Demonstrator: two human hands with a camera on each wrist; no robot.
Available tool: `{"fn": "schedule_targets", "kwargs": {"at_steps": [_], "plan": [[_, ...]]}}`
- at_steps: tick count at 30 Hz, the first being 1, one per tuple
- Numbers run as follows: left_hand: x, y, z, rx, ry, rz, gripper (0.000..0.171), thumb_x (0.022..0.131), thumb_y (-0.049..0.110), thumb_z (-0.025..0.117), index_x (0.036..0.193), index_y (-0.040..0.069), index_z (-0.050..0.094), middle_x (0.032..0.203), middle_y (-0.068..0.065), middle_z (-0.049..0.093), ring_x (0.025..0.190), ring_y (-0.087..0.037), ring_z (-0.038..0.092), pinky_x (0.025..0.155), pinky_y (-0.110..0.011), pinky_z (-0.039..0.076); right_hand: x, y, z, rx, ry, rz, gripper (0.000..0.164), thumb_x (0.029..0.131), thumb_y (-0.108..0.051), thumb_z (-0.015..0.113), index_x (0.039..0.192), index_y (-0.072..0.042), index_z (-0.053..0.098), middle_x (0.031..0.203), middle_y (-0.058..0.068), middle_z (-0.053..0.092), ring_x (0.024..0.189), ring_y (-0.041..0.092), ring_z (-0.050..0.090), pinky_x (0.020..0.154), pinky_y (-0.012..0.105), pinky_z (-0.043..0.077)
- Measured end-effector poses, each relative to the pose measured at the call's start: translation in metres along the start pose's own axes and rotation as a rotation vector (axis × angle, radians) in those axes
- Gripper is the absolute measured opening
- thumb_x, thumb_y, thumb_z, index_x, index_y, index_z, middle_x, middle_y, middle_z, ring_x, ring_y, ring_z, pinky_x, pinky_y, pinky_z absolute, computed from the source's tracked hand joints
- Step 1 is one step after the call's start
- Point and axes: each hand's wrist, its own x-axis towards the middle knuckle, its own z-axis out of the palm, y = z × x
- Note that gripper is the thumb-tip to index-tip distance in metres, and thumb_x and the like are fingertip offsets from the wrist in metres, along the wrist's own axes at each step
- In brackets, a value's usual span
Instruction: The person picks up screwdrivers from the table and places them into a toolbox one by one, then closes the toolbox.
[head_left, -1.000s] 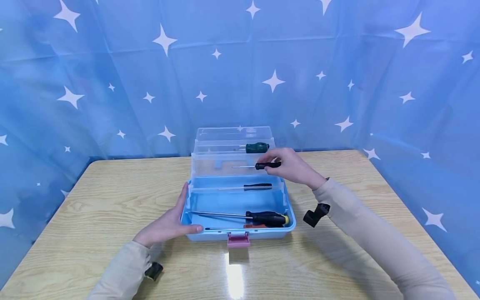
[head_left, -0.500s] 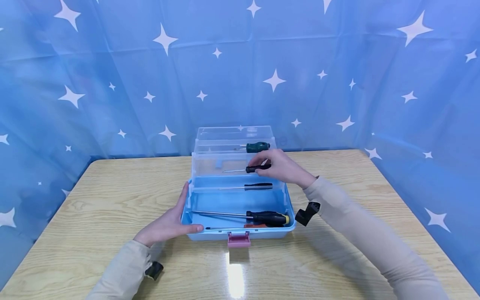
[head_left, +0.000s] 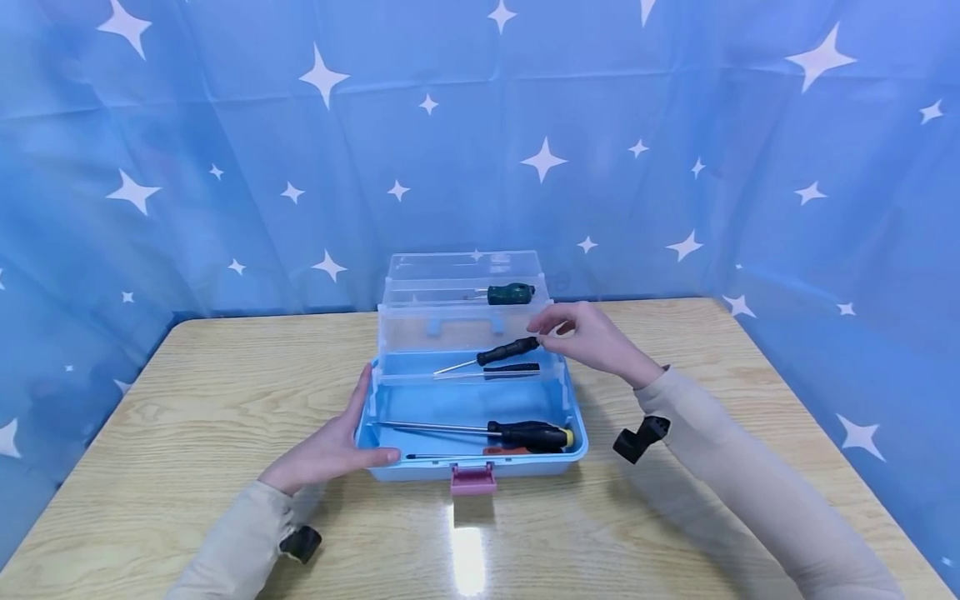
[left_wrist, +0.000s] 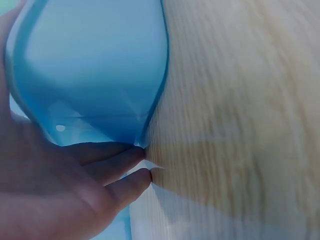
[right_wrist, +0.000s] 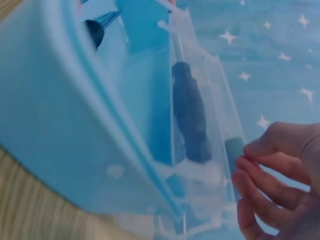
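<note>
An opened blue toolbox (head_left: 468, 468) has clear tiered trays raised at its back. My left hand (head_left: 337, 446) rests against its left end, thumb across the front corner and fingers spread along the side. My right hand (head_left: 588, 337) is at the back right, fingertips close to the handle end of a slim black screwdriver (head_left: 506, 352). That screwdriver slants over the lowest tray, above another black-handled screwdriver (head_left: 513, 372). Thumb and fingers of my right hand (right_wrist: 275, 175) are loosely bent, apart from a dark handle (right_wrist: 190, 115) in the tray, with nothing visible between them.
A large black-and-yellow screwdriver (head_left: 528, 434) and a red-handled one (head_left: 506, 451) lie in the box's base. A dark green screwdriver handle (head_left: 512, 293) sits in an upper tray. The pink latch (head_left: 472, 481) hangs at the front. Wooden table (head_left: 225, 392) surrounds the box.
The right hand carried the black screwdriver leftward and down to the lowest tray, then drew back right, its fingers letting go. The screwdriver now slants there. The left hand stays put.
</note>
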Motion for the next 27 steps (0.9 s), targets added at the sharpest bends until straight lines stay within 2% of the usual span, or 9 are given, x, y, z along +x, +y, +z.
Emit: {"fn": "schedule_targets", "kwargs": {"at_steps": [6, 8, 15, 20, 27], "plan": [[-0.003, -0.002, -0.005, 0.023, 0.040, 0.022, 0.114, 0.083, 0.032, 0.077, 0.155, 0.018, -0.010, 0.156, -0.026, 0.010, 0.137, -0.048, 0.022, 0.103, -0.061, 0.031, -0.010, 0.011, -0.002, 0.000, 0.039, 0.021, 0.018, 0.090, -0.004, 0.063, 0.106, -0.003, 0.071, 0.107, 0.008, 0.067, 0.093, 0.022, 0.061, 0.082, 0.043, 0.051], [-0.003, -0.001, -0.008, 0.046, 0.059, 0.041, 0.109, 0.084, 0.029, 0.076, 0.156, 0.015, -0.005, 0.156, -0.025, 0.012, 0.138, -0.047, 0.022, 0.103, -0.061, 0.030, -0.013, 0.014, -0.003, 0.012, 0.047, 0.040, 0.019, 0.090, -0.003, 0.062, 0.106, -0.003, 0.071, 0.109, 0.009, 0.066, 0.094, 0.022, 0.061, 0.082, 0.042, 0.051], [0.003, 0.009, -0.027, 0.136, 0.185, 0.074, 0.087, 0.091, 0.029, 0.069, 0.154, 0.005, 0.014, 0.155, -0.024, 0.021, 0.139, -0.045, 0.022, 0.104, -0.064, 0.026, -0.020, 0.026, -0.006, 0.024, 0.073, 0.089, 0.020, 0.090, -0.001, 0.061, 0.107, -0.004, 0.070, 0.115, 0.010, 0.063, 0.096, 0.024, 0.061, 0.081, 0.042, 0.051], [0.008, 0.010, -0.036, 0.136, 0.250, 0.065, 0.081, 0.094, 0.028, 0.065, 0.153, 0.003, 0.016, 0.154, -0.024, 0.023, 0.139, -0.044, 0.022, 0.105, -0.061, 0.027, -0.024, 0.031, -0.007, 0.021, 0.078, 0.083, 0.019, 0.091, -0.002, 0.061, 0.109, -0.004, 0.069, 0.117, 0.011, 0.062, 0.097, 0.025, 0.062, 0.080, 0.041, 0.051], [0.018, 0.003, -0.045, 0.178, 0.286, 0.044, 0.078, 0.096, 0.028, 0.062, 0.153, 0.001, 0.016, 0.155, -0.025, 0.021, 0.140, -0.043, 0.019, 0.106, -0.061, 0.026, -0.032, 0.039, -0.007, 0.062, 0.084, 0.137, 0.019, 0.092, -0.004, 0.061, 0.110, -0.003, 0.068, 0.117, 0.014, 0.062, 0.099, 0.027, 0.061, 0.083, 0.043, 0.051]]}}
